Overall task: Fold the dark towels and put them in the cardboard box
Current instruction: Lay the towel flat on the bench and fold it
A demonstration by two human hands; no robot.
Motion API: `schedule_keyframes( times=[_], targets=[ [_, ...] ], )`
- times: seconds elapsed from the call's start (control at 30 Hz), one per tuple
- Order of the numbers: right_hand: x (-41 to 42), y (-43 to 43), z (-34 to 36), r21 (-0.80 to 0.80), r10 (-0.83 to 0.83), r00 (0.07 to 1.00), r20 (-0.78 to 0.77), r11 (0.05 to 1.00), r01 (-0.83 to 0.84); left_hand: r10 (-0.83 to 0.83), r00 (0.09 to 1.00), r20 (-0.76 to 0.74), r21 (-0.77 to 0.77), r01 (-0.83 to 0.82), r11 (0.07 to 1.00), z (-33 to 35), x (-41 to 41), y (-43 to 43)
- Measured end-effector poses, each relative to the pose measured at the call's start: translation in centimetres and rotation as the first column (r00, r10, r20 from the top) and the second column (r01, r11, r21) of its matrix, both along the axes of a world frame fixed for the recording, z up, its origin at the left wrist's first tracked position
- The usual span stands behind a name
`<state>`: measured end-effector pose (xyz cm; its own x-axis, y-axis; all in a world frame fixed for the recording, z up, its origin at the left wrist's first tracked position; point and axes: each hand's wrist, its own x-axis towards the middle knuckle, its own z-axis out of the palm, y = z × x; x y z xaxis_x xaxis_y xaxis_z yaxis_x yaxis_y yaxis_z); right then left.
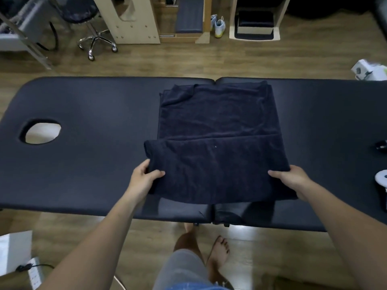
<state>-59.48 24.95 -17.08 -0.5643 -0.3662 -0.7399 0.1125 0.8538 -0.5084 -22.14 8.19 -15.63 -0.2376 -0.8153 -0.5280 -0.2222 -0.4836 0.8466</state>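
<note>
A dark navy towel (217, 122) lies spread on the black massage table (94, 114), its near part folded over and lifted off the table's front edge. My left hand (144, 176) pinches the towel's near left corner, thumb on top. My right hand (293, 178) pinches the near right corner the same way. The lifted fold hangs between both hands. A brown edge at the bottom right (297, 282) may be the cardboard box; I cannot tell.
The table has a face hole (41, 130) at the left. Small objects (381, 178) sit at its right end. Behind it are a rolling stool (92, 28), wooden furniture and shoes (218, 26). A power strip (33, 273) lies on the floor left of my legs.
</note>
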Motion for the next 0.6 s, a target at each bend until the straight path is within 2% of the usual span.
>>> schedule_keyframes(
  times=[0.1, 0.17, 0.27, 0.4, 0.5, 0.57, 0.6],
  targets=[
    [-0.7, 1.1, 0.5, -0.083, -0.025, 0.999, 0.048, 0.996, 0.029, 0.002, 0.998, -0.061, 0.096, 0.004, 0.995, -1.3, 1.7, 0.4],
    [-0.8, 2.2, 0.5, -0.169, -0.083, 0.996, 0.033, 0.982, 0.087, -0.045, 0.999, -0.024, 0.218, 0.049, 0.975, -2.7, 2.9, 1.2],
    [0.0, 3.2, -0.6, -0.176, -0.130, 0.976, 0.172, 0.971, 0.161, -0.051, 0.998, 0.036, 0.333, 0.037, 0.942, -4.0, 3.4, 1.7],
    [0.8, 3.0, -0.4, -0.121, 0.029, 0.980, 0.198, 0.993, -0.005, -0.037, 0.998, 0.045, 0.217, 0.027, 0.976, -3.4, 2.9, 0.7],
    [0.4, 3.7, -0.1, -0.239, -0.046, 0.983, 0.179, 0.967, 0.089, -0.015, 0.997, -0.075, 0.186, 0.029, 0.982, -2.6, 3.4, 0.6],
    [0.4, 5.0, -0.7, -0.284, -0.130, 0.978, 0.165, 0.943, 0.174, -0.027, 0.996, -0.088, 0.215, 0.045, 0.976, -2.9, 3.6, 1.2],
    [0.9, 5.7, -0.9, -0.269, -0.117, 0.981, 0.156, 0.950, 0.157, -0.043, 0.997, -0.058, 0.240, 0.055, 0.969, -3.2, 3.7, 1.9]
  ],
)
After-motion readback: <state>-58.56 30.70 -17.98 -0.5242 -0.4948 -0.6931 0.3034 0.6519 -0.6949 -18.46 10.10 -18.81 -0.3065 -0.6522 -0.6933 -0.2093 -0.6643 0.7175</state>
